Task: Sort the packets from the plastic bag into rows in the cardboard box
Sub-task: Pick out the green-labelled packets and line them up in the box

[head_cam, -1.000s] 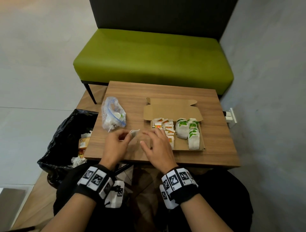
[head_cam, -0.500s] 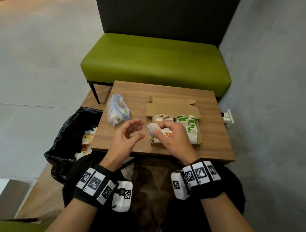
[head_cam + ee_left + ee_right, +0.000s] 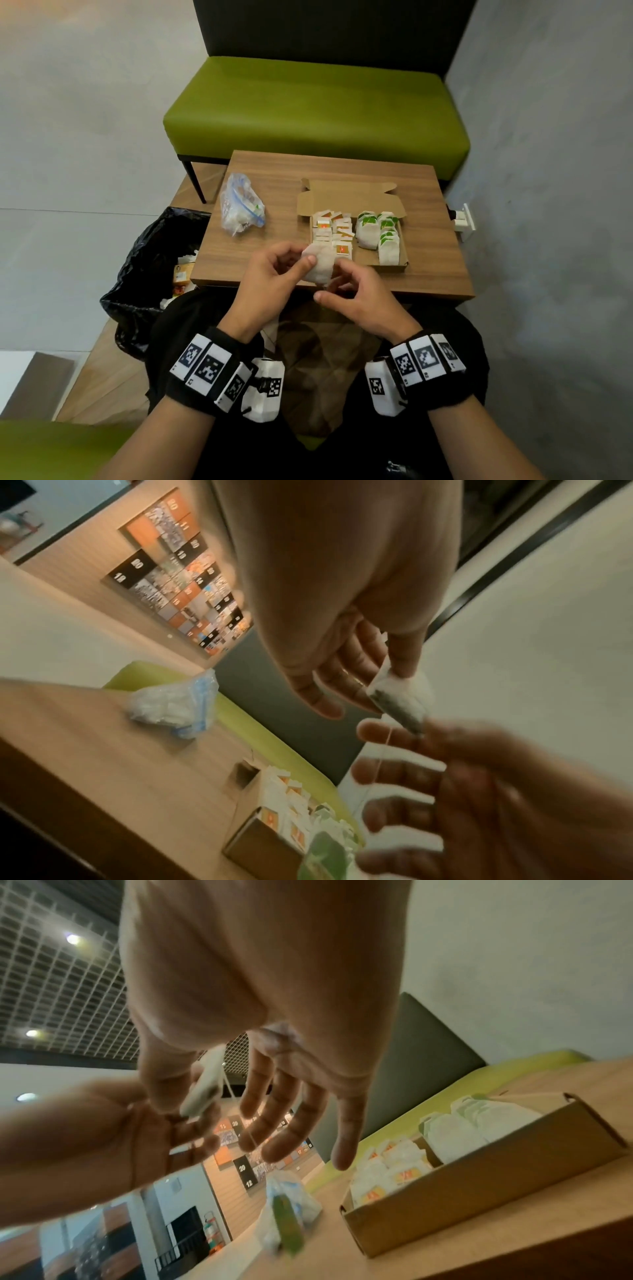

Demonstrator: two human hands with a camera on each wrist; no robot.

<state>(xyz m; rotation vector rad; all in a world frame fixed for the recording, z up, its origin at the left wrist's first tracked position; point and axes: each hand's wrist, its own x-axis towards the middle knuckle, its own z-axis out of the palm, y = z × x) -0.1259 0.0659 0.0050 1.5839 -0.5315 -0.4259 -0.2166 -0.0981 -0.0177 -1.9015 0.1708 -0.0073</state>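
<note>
Bin liner (image 3: 144,274) left of table (image 3: 428,267)

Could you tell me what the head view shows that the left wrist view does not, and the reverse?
Only the head view shows the black bin bag beside the table, both wristbands, and the box's whole layout: orange-labelled packets left, green-labelled right. Only the left wrist view shows a thin string hanging from the tea bag and a numbered photo wall. Both show the left hand pinching the tea bag, the right hand close by, the plastic bag and the cardboard box.
</note>
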